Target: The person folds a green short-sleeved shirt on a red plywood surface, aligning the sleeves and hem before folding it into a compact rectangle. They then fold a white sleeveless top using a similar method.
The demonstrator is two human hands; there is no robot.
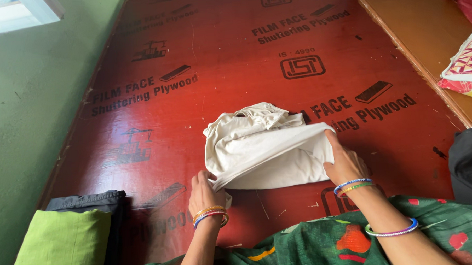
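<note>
We have the white garment (265,147) lying mid-board on the red plywood sheet (217,55), already doubled into a rough bundle, its far side bunched. Our left hand (204,191) pinches its near-left corner; our right hand (344,162) grips the near-right edge, lifted. We judge the folding partly done, with smoothing and a final fold left.
</note>
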